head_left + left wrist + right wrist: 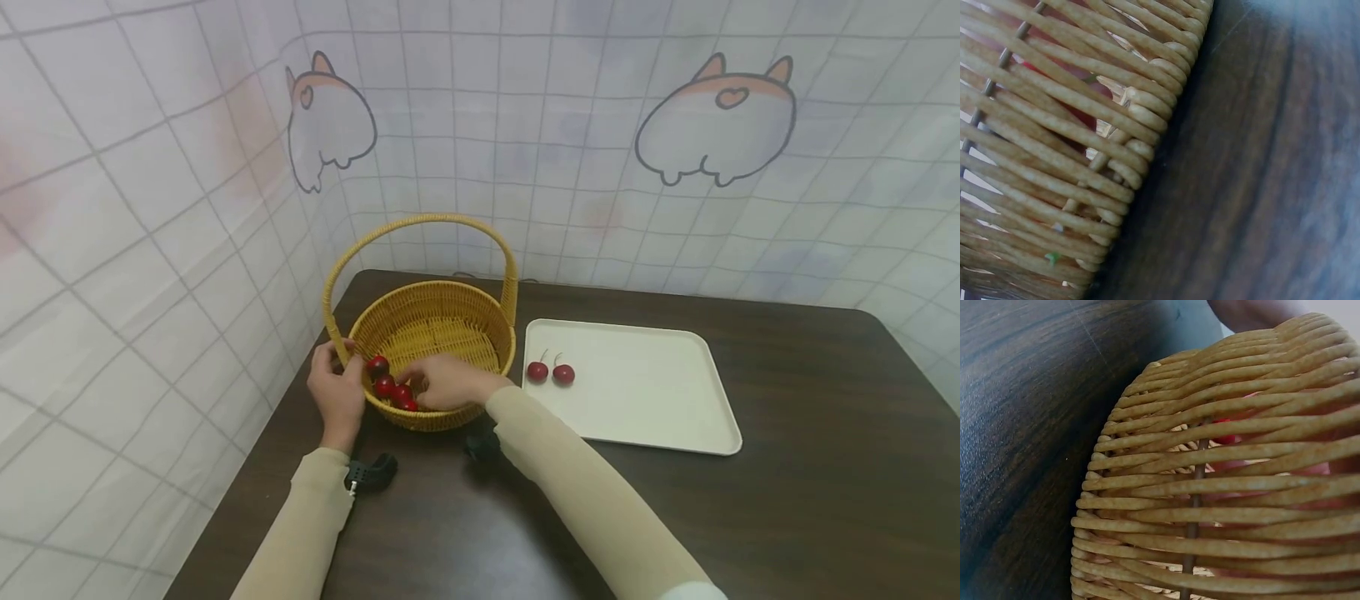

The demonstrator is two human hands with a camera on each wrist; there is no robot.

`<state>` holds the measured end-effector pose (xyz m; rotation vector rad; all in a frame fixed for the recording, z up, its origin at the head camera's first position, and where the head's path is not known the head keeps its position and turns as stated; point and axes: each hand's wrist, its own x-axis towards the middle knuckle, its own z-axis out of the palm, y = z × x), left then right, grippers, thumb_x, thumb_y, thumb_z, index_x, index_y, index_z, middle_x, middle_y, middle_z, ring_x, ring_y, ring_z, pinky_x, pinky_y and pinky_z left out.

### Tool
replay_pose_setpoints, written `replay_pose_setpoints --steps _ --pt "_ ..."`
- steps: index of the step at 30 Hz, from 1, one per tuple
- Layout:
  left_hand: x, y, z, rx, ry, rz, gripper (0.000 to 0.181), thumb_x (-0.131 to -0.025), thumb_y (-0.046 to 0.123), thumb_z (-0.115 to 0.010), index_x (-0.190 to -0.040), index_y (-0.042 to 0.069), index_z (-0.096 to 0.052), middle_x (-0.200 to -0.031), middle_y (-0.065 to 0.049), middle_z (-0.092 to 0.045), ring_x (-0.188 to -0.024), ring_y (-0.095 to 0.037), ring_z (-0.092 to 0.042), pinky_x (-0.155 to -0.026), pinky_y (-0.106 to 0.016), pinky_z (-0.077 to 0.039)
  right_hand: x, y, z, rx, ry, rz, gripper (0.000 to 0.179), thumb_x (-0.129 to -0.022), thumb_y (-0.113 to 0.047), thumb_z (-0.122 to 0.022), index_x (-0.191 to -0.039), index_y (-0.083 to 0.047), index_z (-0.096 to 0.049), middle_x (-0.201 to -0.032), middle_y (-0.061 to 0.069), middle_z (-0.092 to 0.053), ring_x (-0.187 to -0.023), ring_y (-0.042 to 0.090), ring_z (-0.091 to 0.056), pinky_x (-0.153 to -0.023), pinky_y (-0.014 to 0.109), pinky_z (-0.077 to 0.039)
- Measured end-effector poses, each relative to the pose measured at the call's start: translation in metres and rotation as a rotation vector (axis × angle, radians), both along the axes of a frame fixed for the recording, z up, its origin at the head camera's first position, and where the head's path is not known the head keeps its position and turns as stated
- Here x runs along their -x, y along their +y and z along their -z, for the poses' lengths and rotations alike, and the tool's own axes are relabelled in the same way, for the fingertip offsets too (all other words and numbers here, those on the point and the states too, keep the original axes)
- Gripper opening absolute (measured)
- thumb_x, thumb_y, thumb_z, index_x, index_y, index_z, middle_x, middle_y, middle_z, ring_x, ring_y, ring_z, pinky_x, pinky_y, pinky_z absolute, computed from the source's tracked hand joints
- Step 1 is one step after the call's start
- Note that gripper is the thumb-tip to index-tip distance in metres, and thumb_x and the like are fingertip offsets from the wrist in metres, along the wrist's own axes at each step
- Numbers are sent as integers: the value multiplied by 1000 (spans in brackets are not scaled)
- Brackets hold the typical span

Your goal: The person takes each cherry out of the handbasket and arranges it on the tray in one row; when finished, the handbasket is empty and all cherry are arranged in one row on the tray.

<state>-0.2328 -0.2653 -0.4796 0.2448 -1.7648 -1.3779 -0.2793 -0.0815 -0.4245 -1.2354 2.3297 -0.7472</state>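
A yellow wicker basket [429, 419] with a tall arched handle stands at the left of the table. My left hand [337, 392] grips its left rim at the foot of the handle. Several dark red cherries [384, 386] lie inside, near the left front wall. Reaching over the front rim, my right hand [447, 382] is in the basket with bent fingers right beside the cherries; whether it pinches one is hard to see. Both wrist views show mainly the woven wall [1054, 150], with red showing through the gaps. Two cherries with stems, one of them a cherry [564, 375], lie on a white tray [645, 392].
The tray stands just right of the basket on a dark wooden table [810, 433]. A sheet with a grid and cartoon animals [716, 125] hangs behind and to the left. Black straps with a device [371, 472] sit at the wrists.
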Motion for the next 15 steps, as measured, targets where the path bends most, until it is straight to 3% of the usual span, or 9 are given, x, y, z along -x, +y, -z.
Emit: replay_pose_setpoints --steps 4,8,15 --pt "1 -1 1 2 0 2 15 -87 -2 -61 -101 0 -66 -96 -7 -59 -78 -11 -56 -65 -19 -44 1 3 0 46 -44 -14 41 -85 -7 -65 -126 -13 -65 -110 0 -69 -100 11 -63 -85 26 -51" --pt "1 1 -2 10 -3 1 15 -87 -3 -62 -102 -2 -66 -97 -12 -59 -77 -8 -55 -65 -19 -43 2 5 -1 84 -54 -57 32 -83 -5 -68 -114 -11 -70 -102 0 -71 -92 9 -63 -80 23 -51" --pt "-18 15 -28 21 -16 10 16 -86 -9 -60 -101 -10 -63 -98 -22 -58 -77 -11 -54 -64 -19 -42 2 3 1 44 -31 -103 27 -85 -8 -70 -111 -12 -73 -105 -3 -71 -93 6 -63 -83 21 -49"
